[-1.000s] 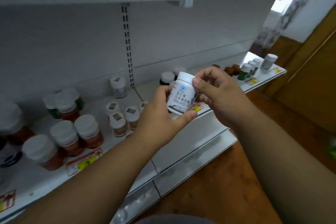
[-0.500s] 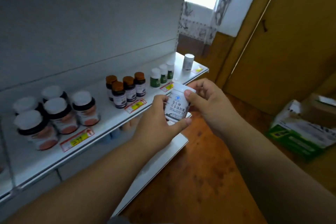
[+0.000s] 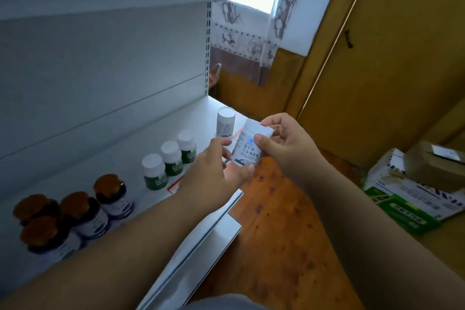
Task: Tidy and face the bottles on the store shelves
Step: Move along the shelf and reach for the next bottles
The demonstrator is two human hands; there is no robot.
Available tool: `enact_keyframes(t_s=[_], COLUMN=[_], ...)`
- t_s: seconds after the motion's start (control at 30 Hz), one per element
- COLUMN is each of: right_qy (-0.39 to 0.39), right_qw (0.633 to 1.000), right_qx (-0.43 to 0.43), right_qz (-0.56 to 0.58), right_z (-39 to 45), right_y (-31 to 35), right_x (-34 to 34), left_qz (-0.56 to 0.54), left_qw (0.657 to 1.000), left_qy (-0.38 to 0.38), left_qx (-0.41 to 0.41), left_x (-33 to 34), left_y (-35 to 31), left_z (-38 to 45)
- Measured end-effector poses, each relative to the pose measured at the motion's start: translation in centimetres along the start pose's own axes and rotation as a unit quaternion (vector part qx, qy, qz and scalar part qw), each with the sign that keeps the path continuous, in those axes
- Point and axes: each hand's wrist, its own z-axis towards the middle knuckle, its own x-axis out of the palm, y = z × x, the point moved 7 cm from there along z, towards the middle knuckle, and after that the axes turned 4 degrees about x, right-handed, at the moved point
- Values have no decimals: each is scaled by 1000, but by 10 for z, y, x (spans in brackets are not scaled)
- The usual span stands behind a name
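White metal shelving fills the left of the view, with a wooden floor below and brown panelled walls to the right, where cardboard boxes sit on the floor. Both hands hold one white bottle tilted in the air just past the shelf's right front corner — the left hand pinches its lower body, thumb at the bottom edge and fingers curled behind, while the right hand grips the cap end, thumb across the label and fingers wrapped over the top. Its printed label faces the camera. Just beyond the left fingertips a similar white bottle stands upright near the shelf's right end. To the left of the left-hand fingers runs a row of three green-labelled bottles with white caps, upright and close together. Farther left, well apart from both hands, stands a cluster of dark bottles with brown caps. A red-edged price tag peeks out beside the left wrist.
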Motion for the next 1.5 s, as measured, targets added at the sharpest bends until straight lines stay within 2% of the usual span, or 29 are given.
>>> enact_keyframes(t_s=[0.07, 0.2, 0.37, 0.43, 0.5, 0.53, 0.6, 0.67, 1.0, 1.1, 1.2, 1.37, 1.5], right_qy=[-8, -2, 80, 124, 176, 201, 249, 267, 289, 266, 222, 201, 257], right_qw=[1000, 994, 972, 960, 946, 938, 924, 917, 902, 903, 906, 896, 872], right_qx=[-11, -55, -126, -146, -160, -173, -197, -212, -245, -252, -287, -349, -398], right_qz=[-21, -99, -184, -205, -220, -222, -212, -206, -206, -223, -219, -185, -124], right_z=[30, 99, 200, 234, 255, 261, 269, 270, 274, 267, 251, 184, 91], right_y=[-9, -33, -63, -71, -79, -82, -86, -86, -89, -86, -68, -12, 33], right_x=[-13, -23, -10, 1, 14, 21, 30, 36, 44, 39, 34, 65, 122], left_qz=[22, 94, 219, 279, 322, 315, 260, 221, 229, 271, 283, 287, 272], left_qw=[1000, 992, 962, 949, 937, 938, 947, 953, 943, 933, 930, 912, 888], left_qy=[-5, -80, -162, -145, -84, -53, -37, -50, -66, -88, -151, -244, -317], left_qx=[0, 14, 11, -37, -106, -135, -183, -201, -233, -219, -180, -161, -190], left_x=[7, 16, 25, 33, 45, 52, 61, 62, 64, 61, 48, 1, -42], left_y=[1, 8, 22, 37, 58, 67, 82, 88, 87, 78, 52, 16, 14], left_z=[29, 81, 145, 169, 187, 192, 196, 193, 188, 180, 164, 88, -33])
